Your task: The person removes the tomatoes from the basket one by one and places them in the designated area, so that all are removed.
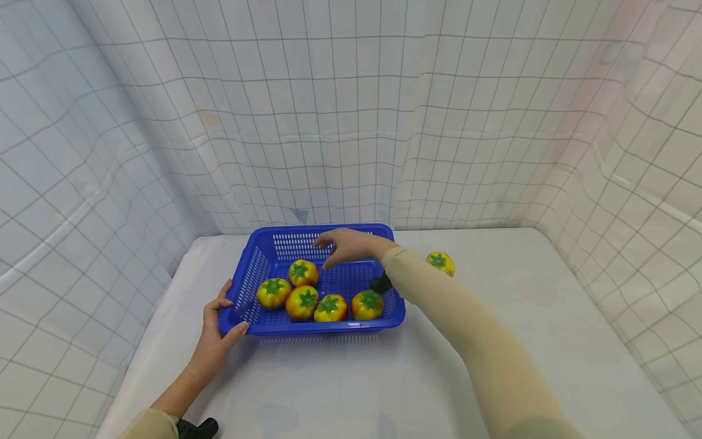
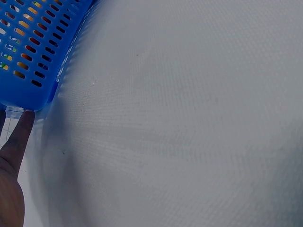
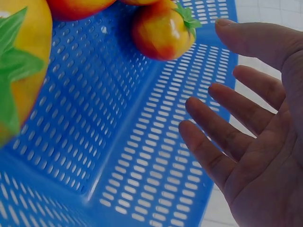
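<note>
Head view: gripping the near left corner of a blue basket (image 1: 329, 327) with the left hand (image 1: 212, 338), with thumb and fingers on the rim. Hanging above the basket with the right hand (image 1: 353, 245), with fingers spread. Seeing five yellow-red fruits (image 1: 301, 303) inside, and one more fruit (image 1: 441, 262) on the white table (image 1: 329, 384), to the basket's right, partly behind the sleeve (image 1: 471, 323).

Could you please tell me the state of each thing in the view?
Blue basket: opening upward, on the white table.
Five visible fruits: inside the basket.
Sixth fruit: outside the basket, on the table.
Left hand: gripping the basket's corner.
Right hand: holding nothing, over the basket.
Grid-patterned cloth: hanging, creased.
</note>
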`<state>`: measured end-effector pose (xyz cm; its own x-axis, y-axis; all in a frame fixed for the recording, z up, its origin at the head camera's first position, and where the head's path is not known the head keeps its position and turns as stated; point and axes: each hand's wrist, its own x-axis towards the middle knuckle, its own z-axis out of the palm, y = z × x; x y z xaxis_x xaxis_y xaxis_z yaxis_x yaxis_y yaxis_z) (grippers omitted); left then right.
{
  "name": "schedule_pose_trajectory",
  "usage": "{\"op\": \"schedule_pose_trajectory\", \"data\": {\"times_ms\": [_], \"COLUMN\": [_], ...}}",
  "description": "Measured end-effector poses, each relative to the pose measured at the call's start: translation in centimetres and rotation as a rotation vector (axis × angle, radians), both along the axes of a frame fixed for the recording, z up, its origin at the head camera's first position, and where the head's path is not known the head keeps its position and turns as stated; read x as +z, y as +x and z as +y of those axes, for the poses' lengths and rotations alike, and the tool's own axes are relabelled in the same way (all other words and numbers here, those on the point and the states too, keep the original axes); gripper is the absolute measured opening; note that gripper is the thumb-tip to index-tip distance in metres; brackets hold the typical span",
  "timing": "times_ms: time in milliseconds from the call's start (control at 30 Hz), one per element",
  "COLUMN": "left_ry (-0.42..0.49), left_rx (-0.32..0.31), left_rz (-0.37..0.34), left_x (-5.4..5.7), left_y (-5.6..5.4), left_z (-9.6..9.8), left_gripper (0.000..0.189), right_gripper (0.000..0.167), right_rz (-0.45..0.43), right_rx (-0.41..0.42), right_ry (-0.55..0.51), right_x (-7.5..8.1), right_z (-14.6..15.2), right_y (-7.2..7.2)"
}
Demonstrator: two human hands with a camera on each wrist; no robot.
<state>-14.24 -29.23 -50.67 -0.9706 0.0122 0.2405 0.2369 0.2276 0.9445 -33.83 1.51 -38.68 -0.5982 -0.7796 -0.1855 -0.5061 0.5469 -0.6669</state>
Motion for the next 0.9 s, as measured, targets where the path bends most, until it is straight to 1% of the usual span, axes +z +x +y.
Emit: {"op": "schedule_pose_trajectory", "data": {"times_ms": [100, 333, 433, 633, 900], "left_ry": [0.015, 0.016, 0.013, -0.010, -0.002], "left_rx": [-0.006, -0.001, -0.001, 0.005, -0.003], "left_rz": [0.006, 0.006, 0.008, 0.007, 0.018], "left_x": [0.0, 0.0, -0.1, -0.2, -0.1], "left_y": [0.0, 0.0, 0.0, 0.0, 0.0], "left_z": [0.0, -0.1, -0.2, -0.2, -0.1], "left_gripper": [0.046, 0.046, 0.046, 0.047, 0.046], "right_gripper": [0.064, 0.068, 0.068, 0.067, 0.064], "right_rz": [-0.004, 0.019, 0.008, -0.036, -0.053], "right_rx": [0.023, 0.058, 0.067, 0.044, 0.031], "right_ry": [0.015, 0.084, 0.088, 0.094, 0.102], "right_x": [-0.4, -1.1, -1.3, -1.9, -2.6], "right_z": [-0.7, -2.2, -2.7, -3.5, -4.1], "right_y": [-0.1, -0.2, -0.2, 0.0, 0.0]}}
